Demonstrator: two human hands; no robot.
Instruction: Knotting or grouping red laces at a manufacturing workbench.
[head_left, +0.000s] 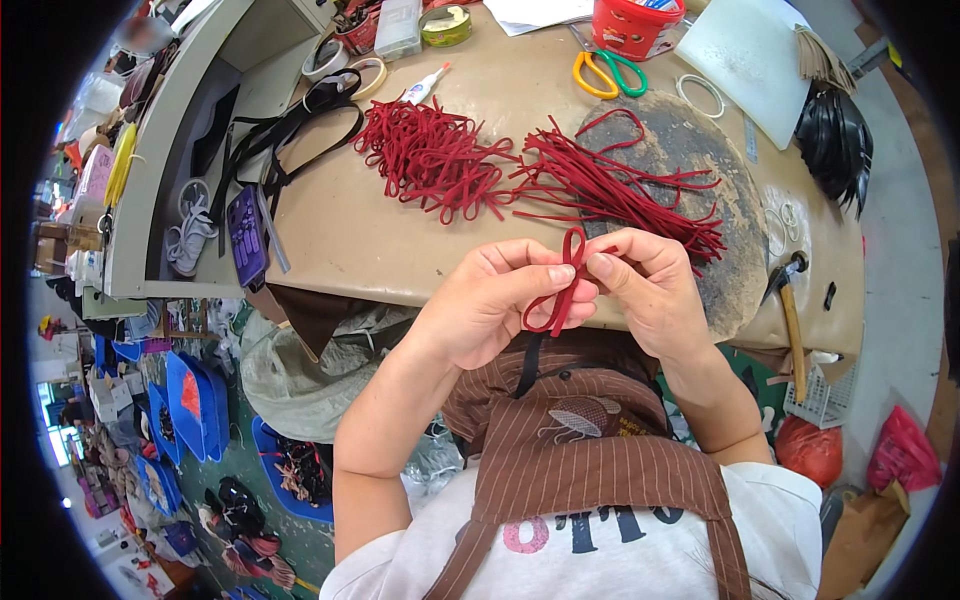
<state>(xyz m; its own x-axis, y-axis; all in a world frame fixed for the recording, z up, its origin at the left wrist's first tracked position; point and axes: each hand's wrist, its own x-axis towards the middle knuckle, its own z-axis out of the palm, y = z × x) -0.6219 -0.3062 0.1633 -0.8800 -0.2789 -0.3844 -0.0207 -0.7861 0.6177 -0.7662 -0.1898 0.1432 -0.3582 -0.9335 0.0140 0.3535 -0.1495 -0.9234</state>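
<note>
A dark red cord bow [568,285] is held up between my two hands, just over the table's near edge. My left hand [500,300] pinches the bow at its middle between thumb and fingers, one loop standing up and another hanging below. My right hand [645,285] pinches the cord close by, thumb and forefinger together on the bow's right side. Behind my hands lies a heap of finished-looking red bows [430,165]. To its right, a bundle of loose red cords [620,190] rests partly on a round, worn dark board [690,140].
Scissors with orange and green handles [608,75] lie by a red bucket [635,28]. A hammer [792,320] rests at the table's right edge. Black straps [310,125], a purple phone [246,236] and a small glue bottle [425,84] lie leftward. Blue bins [197,405] stand below left.
</note>
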